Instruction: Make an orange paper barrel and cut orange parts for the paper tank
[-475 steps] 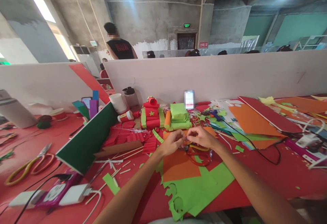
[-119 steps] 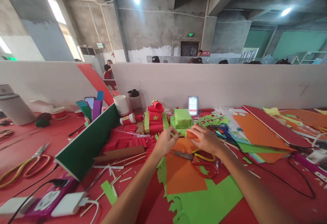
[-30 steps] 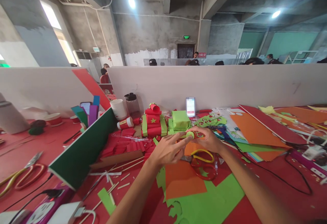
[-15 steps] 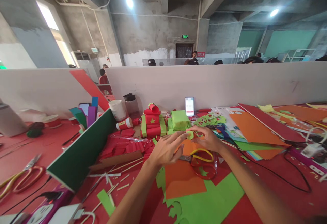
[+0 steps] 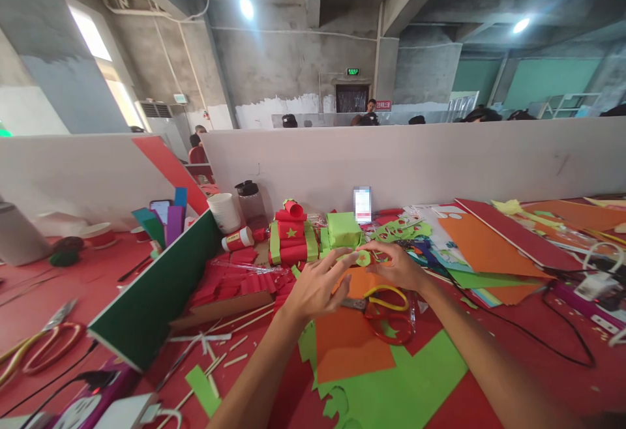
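Observation:
A small light-green paper disc is between my two hands, above the orange paper. My right hand curls around its right side, with fingertips at the edge. The fingers of my left hand stretch out to the disc's left edge, the thumb held apart below. Under the hands lie scissors with yellow and red handles, on an orange sheet. A larger green sheet with a ragged cut-out edge extends beneath it.
Behind the hands stand a bundle of red paper rolls with a star, a green paper-wrapped block and a phone. A green board rises at left beside thin sticks. Coloured sheets and cables are at right.
The green disc has turned slightly to face me more between my fingertips. My hands have barely moved.

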`<state>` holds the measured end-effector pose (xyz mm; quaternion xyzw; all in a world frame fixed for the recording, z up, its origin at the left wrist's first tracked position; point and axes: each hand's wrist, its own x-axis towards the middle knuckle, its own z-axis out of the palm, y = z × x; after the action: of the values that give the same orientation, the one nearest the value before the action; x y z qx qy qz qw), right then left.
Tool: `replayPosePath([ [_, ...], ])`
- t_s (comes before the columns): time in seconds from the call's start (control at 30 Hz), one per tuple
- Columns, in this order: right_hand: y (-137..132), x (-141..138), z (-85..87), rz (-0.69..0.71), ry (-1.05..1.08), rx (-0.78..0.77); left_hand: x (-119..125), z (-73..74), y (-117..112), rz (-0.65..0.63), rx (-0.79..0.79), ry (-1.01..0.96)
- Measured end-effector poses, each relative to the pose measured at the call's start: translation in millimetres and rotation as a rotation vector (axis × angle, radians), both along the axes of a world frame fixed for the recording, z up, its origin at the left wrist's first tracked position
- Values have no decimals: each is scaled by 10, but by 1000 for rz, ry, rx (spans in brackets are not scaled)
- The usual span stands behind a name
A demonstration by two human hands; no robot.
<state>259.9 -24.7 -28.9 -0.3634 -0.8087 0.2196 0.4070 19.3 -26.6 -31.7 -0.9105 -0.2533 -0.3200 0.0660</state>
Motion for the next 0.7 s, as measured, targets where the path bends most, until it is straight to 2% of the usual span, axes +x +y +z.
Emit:
replayPosePath([
  [0.27,9,11,-13,-1,-10,5,21,11,-13,-21,-26,69],
  [0.5,-3,9,-1,-6,-18,-10,7,-8,-8,24,-47,-77],
  [0.7,-2,7,2,4,-19,-25,5,0,-3,22,-4,-12],
])
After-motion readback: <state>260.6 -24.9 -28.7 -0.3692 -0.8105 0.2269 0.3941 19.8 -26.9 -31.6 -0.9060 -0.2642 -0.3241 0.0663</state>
